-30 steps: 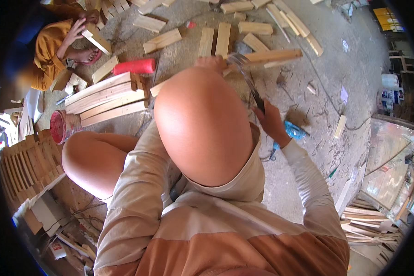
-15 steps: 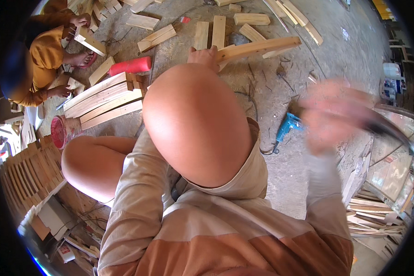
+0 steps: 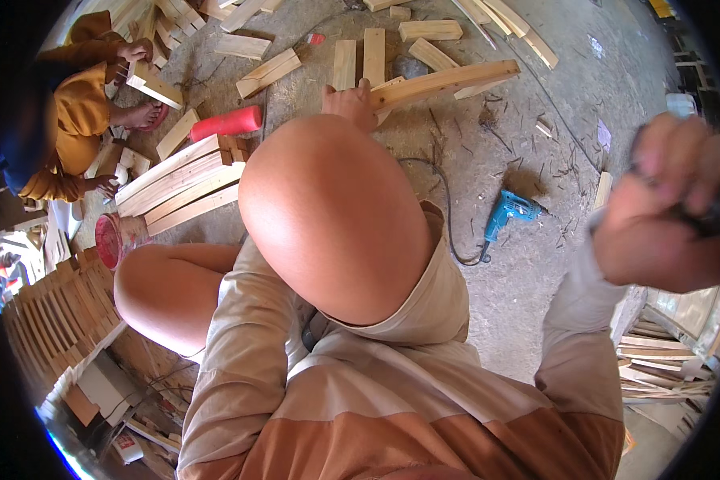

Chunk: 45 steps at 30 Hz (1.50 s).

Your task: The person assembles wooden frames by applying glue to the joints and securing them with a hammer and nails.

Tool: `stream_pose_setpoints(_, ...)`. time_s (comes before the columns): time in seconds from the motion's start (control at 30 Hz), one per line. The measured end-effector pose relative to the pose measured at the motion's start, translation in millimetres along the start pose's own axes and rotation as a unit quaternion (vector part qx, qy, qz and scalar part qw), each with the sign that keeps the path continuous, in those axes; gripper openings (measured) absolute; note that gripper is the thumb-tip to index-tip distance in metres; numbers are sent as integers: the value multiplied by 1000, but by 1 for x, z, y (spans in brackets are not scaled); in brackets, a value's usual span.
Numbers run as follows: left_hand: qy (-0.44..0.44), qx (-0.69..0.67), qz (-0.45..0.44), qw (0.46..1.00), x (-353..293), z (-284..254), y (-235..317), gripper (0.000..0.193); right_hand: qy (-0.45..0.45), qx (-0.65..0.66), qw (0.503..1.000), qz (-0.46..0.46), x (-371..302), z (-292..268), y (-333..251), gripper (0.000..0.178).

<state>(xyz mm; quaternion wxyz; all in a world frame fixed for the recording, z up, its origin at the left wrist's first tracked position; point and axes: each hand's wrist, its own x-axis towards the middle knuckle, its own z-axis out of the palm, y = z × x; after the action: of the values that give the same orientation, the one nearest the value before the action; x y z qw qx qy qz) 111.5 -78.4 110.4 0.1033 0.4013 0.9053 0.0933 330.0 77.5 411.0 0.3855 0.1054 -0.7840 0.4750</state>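
Beyond my raised knee, my left hand [image 3: 350, 105] grips the near end of a long wooden piece [image 3: 448, 85], which slants up to the right. My knee hides part of that hand. Raised at the far right, my right hand [image 3: 668, 200] is closed around a dark handle [image 3: 700, 222]. The rest of what it holds runs out of the picture, so its kind does not show. A blue power drill [image 3: 510, 211] lies on the floor between my knee and my right arm, its cord curling back towards my leg.
At the left lie stacked wooden strips [image 3: 186, 182], a red bottle [image 3: 226, 122] and a red bucket [image 3: 118, 238]. A co-worker's hand [image 3: 136, 51] holds a wood block [image 3: 154, 85] at upper left. Wood offcuts [image 3: 269, 74] litter the floor ahead; slats [image 3: 656, 360] pile up at lower right.
My right hand has swung up and outward to the right, away from the drill, with the dark handle in it. The left hand keeps its grip on the wooden piece.
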Motion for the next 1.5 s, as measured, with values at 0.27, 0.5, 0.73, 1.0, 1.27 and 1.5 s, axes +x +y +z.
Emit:
stream_pose_setpoints(0.27, -14, 19, 3, 1000, 2, 0, 1, 52, -101, -313, 821, 466, -205, 58, 93, 29)
stream_pose_setpoints(0.5, -8, 31, -14, 999, 2, 3, 3, 52, 121, -108, 974, 155, -56, 46, 38, 12)
stream_pose_setpoints(0.73, 19, 14, 17, 1000, 1, 5, -1, 58, 42, -180, 957, 225, -78, 78, 52, 16)
stream_pose_setpoints(1.0, 15, 1, 28, 999, 3, 3, -3, 45, -142, -154, 858, 469, -246, 77, 96, 27)
stream_pose_setpoints(1.27, 14, 15, 0, 1000, 12, -7, 0, 41, 143, 277, 670, 674, -271, 78, 197, 23)
stream_pose_setpoints(1.5, 18, -1, -7, 1000, 9, -8, 1, 38, -40, 320, 643, 695, -251, 57, 203, 23)
